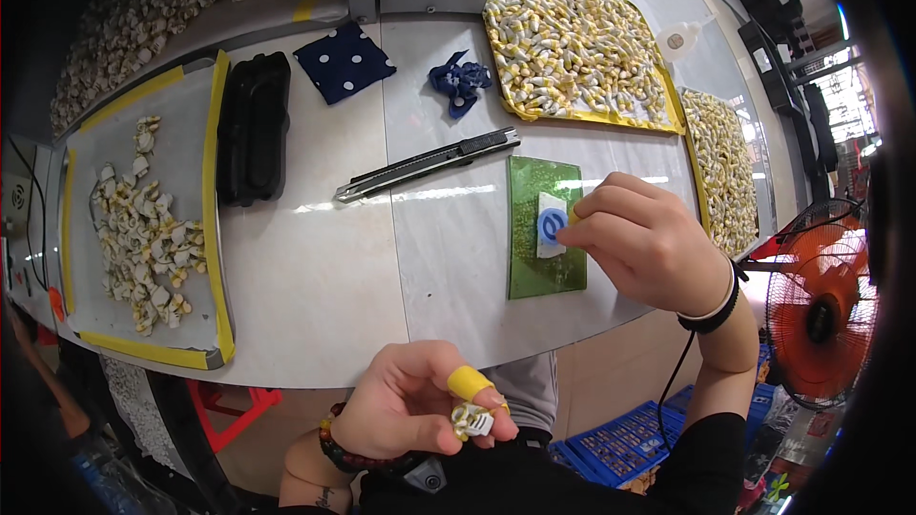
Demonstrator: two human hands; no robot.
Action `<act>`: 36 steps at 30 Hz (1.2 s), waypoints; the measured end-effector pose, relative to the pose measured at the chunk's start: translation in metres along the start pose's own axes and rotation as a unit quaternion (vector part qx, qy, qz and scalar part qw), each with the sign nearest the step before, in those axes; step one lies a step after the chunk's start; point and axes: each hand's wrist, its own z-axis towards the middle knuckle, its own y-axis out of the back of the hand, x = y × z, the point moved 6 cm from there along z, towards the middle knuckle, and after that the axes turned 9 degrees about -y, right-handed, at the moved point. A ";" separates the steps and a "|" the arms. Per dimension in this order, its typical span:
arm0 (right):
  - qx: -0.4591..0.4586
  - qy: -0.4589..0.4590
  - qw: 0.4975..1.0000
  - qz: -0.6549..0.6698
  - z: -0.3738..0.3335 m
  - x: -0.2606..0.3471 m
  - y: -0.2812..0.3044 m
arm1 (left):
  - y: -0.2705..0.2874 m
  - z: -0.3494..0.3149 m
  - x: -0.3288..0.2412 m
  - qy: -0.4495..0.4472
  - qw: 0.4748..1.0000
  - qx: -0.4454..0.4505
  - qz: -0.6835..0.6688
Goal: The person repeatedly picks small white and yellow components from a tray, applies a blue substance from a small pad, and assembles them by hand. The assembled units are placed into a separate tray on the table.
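Near the table's front edge, my left hand [405, 401] pinches a small white-and-yellow figure-like piece [472, 422] between thumb and fingers. Yellow tape [468, 381] wraps one of its fingers. My right hand [658, 243] is closed in a pinch above a green glass plate [544, 278], and whatever its fingertips hold is too small to make out. Under those fingertips, a white patch [548, 251] with a round blue spot [551, 224] lies on the plate. A dark, slim utility knife [425, 164] rests on the table beyond the plate.
At left stands a yellow-edged tray [181, 324] with loose white pieces, beside a black box [253, 129]. Farther back are a dotted navy cloth [343, 63], a crumpled cloth [461, 83] and trays of yellow-white pieces [577, 43]. An orange fan [821, 310] stands at right.
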 end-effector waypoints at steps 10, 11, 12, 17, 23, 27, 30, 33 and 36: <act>-0.064 -0.022 0.994 0.081 0.005 0.009 0.016 | -0.002 0.004 0.010 0.074 0.997 0.008 -0.014; -0.084 -0.028 0.990 0.113 0.004 0.013 0.025 | -0.004 0.005 0.012 0.090 0.996 0.010 -0.028; -0.095 -0.018 0.983 0.158 0.002 0.018 0.030 | -0.006 0.006 0.014 0.106 0.993 0.011 -0.042; -0.150 0.009 0.941 0.305 0.002 0.045 0.028 | -0.006 0.006 0.027 0.137 0.980 0.082 -0.117; -0.100 0.086 0.928 0.347 0.007 0.051 0.015 | -0.010 0.007 0.028 0.139 0.974 0.099 -0.149; -0.050 0.143 0.923 0.354 0.008 0.053 0.016 | -0.014 0.008 0.027 0.142 0.971 0.087 -0.171; -0.093 0.152 0.918 0.354 0.008 0.056 0.013 | -0.016 0.007 0.026 0.161 0.969 0.083 -0.168; -0.116 0.158 0.916 0.350 0.007 0.058 0.015 | -0.018 0.007 0.028 0.150 0.963 0.120 -0.190; -0.107 0.175 0.915 0.347 0.007 0.057 0.015 | -0.017 0.006 0.029 0.156 0.967 0.100 -0.173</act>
